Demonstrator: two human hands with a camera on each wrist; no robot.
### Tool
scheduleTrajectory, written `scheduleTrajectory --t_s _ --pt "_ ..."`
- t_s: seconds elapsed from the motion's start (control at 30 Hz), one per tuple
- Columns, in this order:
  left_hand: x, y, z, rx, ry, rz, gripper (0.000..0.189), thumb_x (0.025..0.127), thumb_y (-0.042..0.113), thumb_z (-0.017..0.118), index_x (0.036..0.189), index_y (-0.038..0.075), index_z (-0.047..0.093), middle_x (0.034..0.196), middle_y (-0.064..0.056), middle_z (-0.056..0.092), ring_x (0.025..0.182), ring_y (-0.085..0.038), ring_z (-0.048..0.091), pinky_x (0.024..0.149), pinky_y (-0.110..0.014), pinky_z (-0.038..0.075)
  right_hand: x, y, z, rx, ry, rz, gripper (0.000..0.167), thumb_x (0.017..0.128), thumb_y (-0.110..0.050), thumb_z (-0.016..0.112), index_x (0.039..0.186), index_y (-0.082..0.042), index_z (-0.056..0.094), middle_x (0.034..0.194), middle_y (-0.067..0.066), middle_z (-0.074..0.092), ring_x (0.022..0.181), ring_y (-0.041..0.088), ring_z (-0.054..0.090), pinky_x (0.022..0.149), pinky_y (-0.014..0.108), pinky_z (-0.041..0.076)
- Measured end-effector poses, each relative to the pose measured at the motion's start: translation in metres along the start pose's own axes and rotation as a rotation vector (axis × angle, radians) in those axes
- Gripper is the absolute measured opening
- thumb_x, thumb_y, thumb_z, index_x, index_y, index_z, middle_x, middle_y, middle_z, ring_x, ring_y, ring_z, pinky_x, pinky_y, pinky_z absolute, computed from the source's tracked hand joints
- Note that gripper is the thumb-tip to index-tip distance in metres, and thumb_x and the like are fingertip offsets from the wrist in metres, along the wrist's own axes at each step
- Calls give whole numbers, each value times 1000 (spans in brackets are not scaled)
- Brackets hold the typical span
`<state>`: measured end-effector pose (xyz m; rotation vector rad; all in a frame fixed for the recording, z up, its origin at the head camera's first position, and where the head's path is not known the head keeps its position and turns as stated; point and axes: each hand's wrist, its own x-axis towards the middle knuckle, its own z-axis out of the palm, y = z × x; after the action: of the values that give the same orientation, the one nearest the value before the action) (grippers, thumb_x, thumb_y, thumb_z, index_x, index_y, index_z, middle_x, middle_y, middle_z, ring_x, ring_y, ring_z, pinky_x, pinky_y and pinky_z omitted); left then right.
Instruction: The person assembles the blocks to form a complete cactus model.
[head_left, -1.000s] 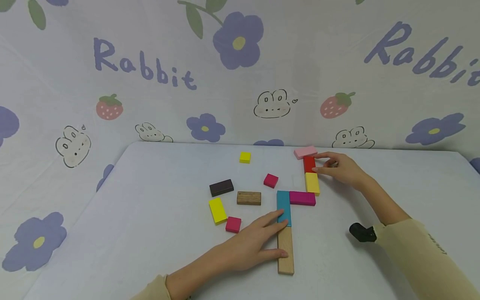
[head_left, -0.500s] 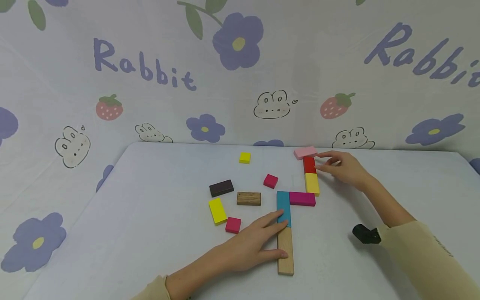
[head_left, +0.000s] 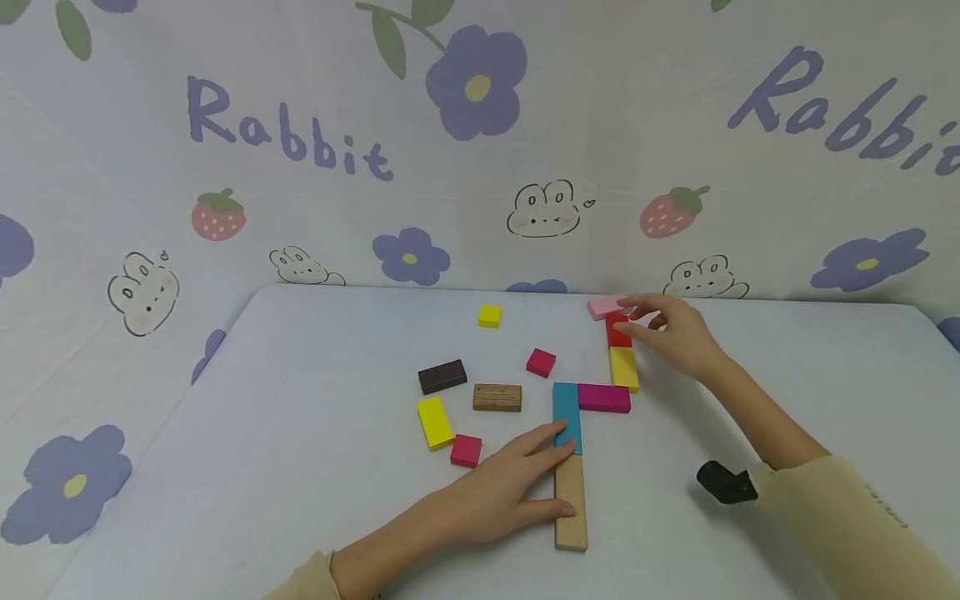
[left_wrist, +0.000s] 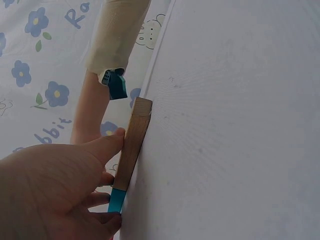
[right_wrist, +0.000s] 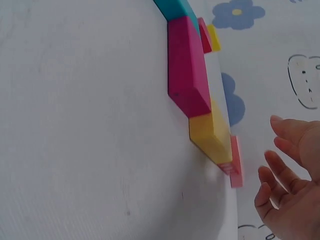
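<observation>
On the tabletop (head_left: pixel 225 500) lie 3 yellow blocks (head_left: pixel 435 423), 2 crimson blocks (head_left: pixel 466 451) and 7 single ones: blue (head_left: pixel 567 402), tan (head_left: pixel 571 483), magenta (head_left: pixel 603 398), red (head_left: pixel 617 339), pink (head_left: pixel 600 308), brown (head_left: pixel 497 397), black (head_left: pixel 442 377). At lower centre, the left hand (head_left: pixel 502 487), grip wide, touches blue and tan, their long axes running up the frame. Right of centre, the right hand (head_left: pixel 678 335), grip narrow but parted, partly covers red and pink.

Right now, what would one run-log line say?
left hand: touching blue rectangular block, pale wooden rectangular block | right hand: over red rectangular block, pink rectangular block, contact unclear | magenta rectangular block: beside blue block
</observation>
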<state>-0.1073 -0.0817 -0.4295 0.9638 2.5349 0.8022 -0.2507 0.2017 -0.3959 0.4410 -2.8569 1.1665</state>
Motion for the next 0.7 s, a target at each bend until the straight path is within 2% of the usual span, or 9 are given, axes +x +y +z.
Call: scheduleTrajectory --t_s 0.3,0.47,0.7 --pt "0 -2 1 0 -2 1 71 104 47 64 163 16 41 176 1 23 160 -19 27 125 -37 35 3 -15 19 33 -1 -59 42 101 -18 72 139 -1 65 123 23 69 107 35 61 72 15 52" --pt "0 -4 1 0 3 10 71 104 47 64 163 15 42 176 1 23 160 -19 27 126 -37 34 7 -19 28 49 -13 -100 41 100 -16 73 137 0 66 123 23 70 105 35 64 76 14 51" --pt "-1 -5 2 3 3 11 70 104 47 64 163 15 42 176 1 23 160 -19 28 125 -37 35 11 -27 39 82 -76 -132 42 100 -13 73 138 3 64 123 25 69 105 36 67 81 20 54"
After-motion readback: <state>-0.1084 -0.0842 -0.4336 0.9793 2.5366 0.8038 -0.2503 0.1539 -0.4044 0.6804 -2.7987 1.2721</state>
